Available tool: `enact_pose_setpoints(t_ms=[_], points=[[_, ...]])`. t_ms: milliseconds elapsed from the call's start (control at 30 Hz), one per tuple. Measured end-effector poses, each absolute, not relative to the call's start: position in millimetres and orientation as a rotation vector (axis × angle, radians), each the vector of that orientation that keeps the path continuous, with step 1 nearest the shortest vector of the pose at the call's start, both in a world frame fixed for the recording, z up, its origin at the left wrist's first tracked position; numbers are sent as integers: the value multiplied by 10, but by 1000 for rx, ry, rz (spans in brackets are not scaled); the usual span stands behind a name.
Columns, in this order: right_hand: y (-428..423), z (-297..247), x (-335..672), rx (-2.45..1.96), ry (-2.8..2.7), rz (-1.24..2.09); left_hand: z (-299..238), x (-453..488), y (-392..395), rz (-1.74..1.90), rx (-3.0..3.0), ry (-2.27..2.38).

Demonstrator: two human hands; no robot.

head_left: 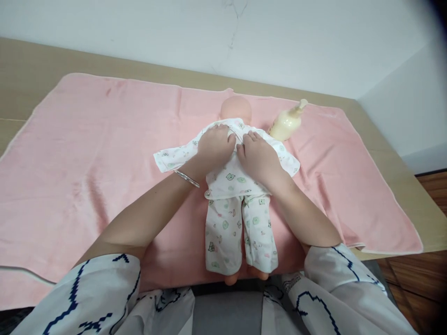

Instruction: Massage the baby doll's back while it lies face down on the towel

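A baby doll (236, 110) in a white printed top and trousers (223, 232) lies on its back on a pink blanket (104, 153), feet toward me. My left hand (214, 146) and my right hand (258, 156) both rest on the doll's chest, fingers bent and pinching the front of the white top (228, 179) near the collar. A silver bangle (186, 178) sits on my left wrist. A cream feeding bottle (288, 123) lies tilted on the blanket just right of the doll's head.
The blanket covers a wooden table (394, 158) set against a white wall. The table's right end drops to a wooden floor (433, 195). A thin white cable (24, 272) crosses the blanket's near left edge.
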State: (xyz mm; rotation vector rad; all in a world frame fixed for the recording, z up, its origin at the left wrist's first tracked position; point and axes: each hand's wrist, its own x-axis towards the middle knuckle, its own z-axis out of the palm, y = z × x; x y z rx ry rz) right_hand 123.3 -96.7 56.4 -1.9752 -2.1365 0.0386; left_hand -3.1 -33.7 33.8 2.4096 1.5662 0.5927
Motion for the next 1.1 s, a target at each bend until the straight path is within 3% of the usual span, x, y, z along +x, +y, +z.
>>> enact_pose_setpoints(t_ms=[200,500,900,1100], points=[[-859,558,1375,-1889,-2109,160,164,30,-309,762,2407,1589],[-572,219,1474,-1885,-1945,74,-30,72,-347,1043,2384,1559],[-625,150,1529,-1749,-1914,78,3,41,-365,1082,2371,1536],[-630,194,1688,-1672,-2171,93,7,29,-348,1048,2358,1555]])
